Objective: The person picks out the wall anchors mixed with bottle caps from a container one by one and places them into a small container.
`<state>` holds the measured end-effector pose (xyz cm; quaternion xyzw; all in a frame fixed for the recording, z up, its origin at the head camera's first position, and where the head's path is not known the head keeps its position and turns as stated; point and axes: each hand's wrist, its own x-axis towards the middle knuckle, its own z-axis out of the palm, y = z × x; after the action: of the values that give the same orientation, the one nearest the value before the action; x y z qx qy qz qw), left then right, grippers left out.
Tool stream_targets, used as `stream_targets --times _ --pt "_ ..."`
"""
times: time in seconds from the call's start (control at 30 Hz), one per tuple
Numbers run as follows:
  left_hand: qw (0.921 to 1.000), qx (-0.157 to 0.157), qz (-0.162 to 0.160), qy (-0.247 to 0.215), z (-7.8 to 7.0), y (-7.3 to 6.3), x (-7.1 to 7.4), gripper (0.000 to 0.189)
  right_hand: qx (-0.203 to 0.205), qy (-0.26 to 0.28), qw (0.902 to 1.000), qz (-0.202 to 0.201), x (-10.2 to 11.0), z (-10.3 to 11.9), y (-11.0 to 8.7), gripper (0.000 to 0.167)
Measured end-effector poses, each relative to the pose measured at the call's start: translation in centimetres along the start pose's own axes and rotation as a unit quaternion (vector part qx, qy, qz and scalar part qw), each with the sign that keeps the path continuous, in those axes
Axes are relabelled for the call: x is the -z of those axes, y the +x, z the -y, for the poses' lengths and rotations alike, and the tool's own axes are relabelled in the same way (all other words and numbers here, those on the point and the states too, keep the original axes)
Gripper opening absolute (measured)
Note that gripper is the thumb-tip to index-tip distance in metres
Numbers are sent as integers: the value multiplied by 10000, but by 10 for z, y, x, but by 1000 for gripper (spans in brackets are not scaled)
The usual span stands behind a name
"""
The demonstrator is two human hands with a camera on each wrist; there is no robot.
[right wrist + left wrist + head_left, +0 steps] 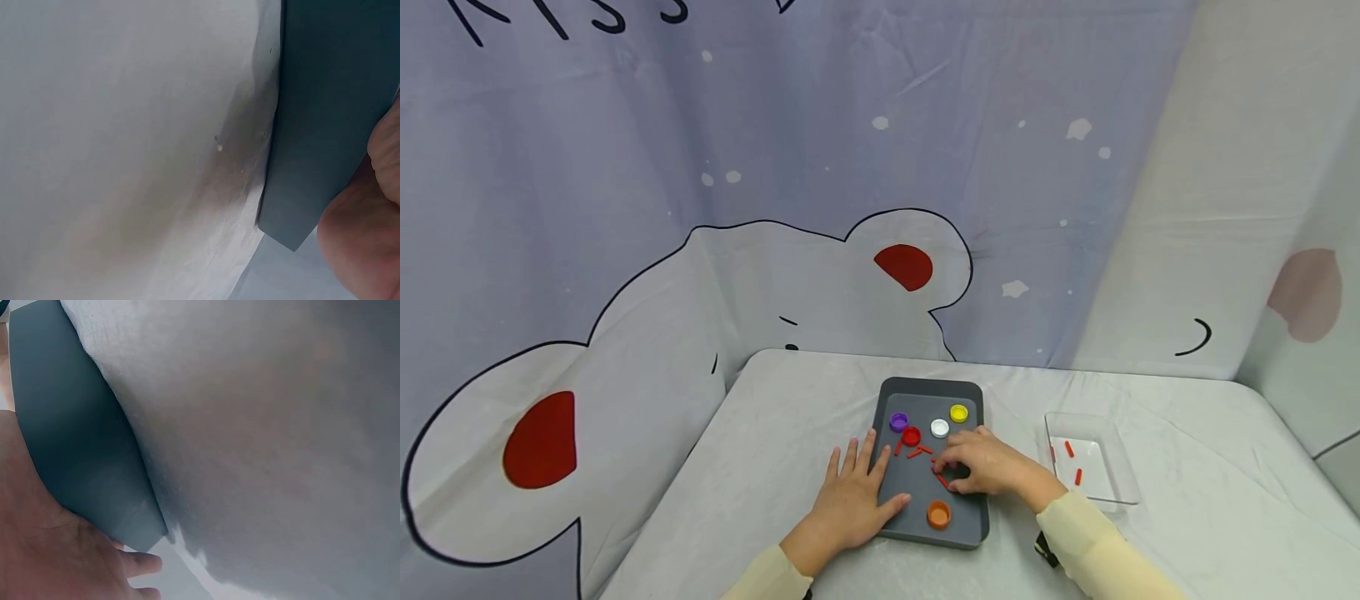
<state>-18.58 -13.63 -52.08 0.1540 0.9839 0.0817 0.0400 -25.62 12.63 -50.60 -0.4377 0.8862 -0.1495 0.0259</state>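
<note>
A dark grey tray [910, 533] lies on the white-covered table. My left hand [850, 500] has its fingers spread along the tray's left rim; in the left wrist view the palm [56, 550] is beside the tray's side wall [81, 437]. Over the tray's right half, my right hand [985, 462] bends its fingers down among short red sticks. One red stick [942, 481] lies between index fingertip and thumb; I cannot tell whether they pinch it. Several other red sticks [914, 454] lie left of these fingers. The right wrist view shows part of the right hand [356, 237] beside the tray.
Small round cups stand in the tray: purple [898, 422], red [911, 437], white [939, 428] and yellow [958, 413] towards the back, orange [938, 515] near the front. Right of the tray, a clear plastic box [1122, 467] holds several red sticks. A printed curtain [820, 150] hangs behind the table.
</note>
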Motion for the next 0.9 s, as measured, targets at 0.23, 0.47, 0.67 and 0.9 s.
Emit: stream_targets --times 0.23,0.47,0.67,0.9 --pt "10000 13 28 -41 -1 -1 1 85 -8 -114 9999 59 -1 0 2 23" --pt "9999 7 38 -100 -2 -3 3 85 176 -200 9995 -162 -3 -1 2 18" --pt "9999 -1 8 -139 -2 -2 4 84 85 -154 9996 -216 -4 -1 2 16" --pt "9999 -38 -70 -104 -2 -3 2 84 73 103 9982 -580 -6 -2 -1 16"
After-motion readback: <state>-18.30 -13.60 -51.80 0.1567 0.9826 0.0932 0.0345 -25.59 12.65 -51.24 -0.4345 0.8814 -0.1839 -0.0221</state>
